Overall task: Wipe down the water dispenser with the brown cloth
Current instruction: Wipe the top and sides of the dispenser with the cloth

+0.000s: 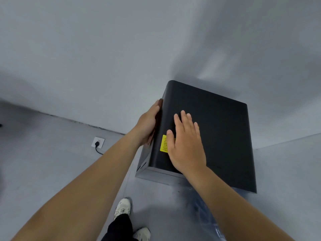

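The water dispenser (222,136) is a tall black box seen from above, standing against the grey wall. A yellow label (163,145) is stuck near the front left of its top. My left hand (148,126) grips the dispenser's upper left edge, fingers wrapped over the side. My right hand (185,146) lies flat on the top with fingers spread, partly covering the label. No brown cloth is in view.
A white wall socket (98,142) with a black plug and cable sits low on the wall to the left. My white shoes (122,208) stand on the grey floor in front. A blue water bottle (208,216) lies partly hidden under my right forearm.
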The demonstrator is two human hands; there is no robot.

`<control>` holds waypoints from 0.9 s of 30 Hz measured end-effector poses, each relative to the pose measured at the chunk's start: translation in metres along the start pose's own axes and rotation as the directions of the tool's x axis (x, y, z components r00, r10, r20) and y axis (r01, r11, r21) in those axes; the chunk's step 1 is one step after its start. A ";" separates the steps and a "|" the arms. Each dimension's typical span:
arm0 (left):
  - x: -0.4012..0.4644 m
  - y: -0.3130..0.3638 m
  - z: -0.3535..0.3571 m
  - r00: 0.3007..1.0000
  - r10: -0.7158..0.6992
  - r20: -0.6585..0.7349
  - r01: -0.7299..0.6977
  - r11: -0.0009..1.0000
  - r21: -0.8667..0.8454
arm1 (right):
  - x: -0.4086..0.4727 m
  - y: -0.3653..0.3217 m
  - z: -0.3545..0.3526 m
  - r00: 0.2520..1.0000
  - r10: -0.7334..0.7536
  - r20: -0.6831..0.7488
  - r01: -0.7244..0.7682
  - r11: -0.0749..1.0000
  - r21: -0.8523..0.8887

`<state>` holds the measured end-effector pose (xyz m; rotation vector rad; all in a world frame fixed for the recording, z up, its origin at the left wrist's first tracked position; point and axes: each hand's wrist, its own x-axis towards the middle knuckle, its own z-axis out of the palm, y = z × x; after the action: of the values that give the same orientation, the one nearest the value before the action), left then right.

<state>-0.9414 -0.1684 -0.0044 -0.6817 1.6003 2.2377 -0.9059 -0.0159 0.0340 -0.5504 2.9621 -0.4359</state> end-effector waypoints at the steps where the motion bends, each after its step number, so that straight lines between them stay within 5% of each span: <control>1: 0.000 0.007 0.002 0.999 0.033 0.006 -0.033 0.999 0.017 | 0.000 0.000 0.001 1.000 -0.005 -0.013 0.005 1.000 -0.019; 6: 0.017 -0.009 -0.003 0.997 0.073 0.012 -0.074 0.991 0.112 | 0.001 0.000 0.006 0.999 -0.006 -0.049 0.005 1.000 -0.025; 14: 0.043 -0.098 -0.024 0.975 -0.184 -0.125 0.178 0.982 -0.058 | 0.002 -0.004 0.004 0.999 0.031 -0.030 -0.032 0.999 -0.037; 23: 0.075 0.003 -0.005 0.975 0.220 -0.042 -0.215 0.972 0.090 | 0.002 -0.005 0.001 0.997 0.073 0.009 -0.073 0.997 -0.038; 27: 0.091 -0.025 -0.018 0.981 0.195 -0.005 -0.194 0.976 0.099 | 0.002 -0.006 0.001 0.997 0.080 0.012 -0.080 0.996 -0.026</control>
<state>-1.0018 -0.1792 -0.0784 -0.5364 1.8429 2.2726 -0.9055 -0.0226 0.0347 -0.4336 2.9688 -0.3855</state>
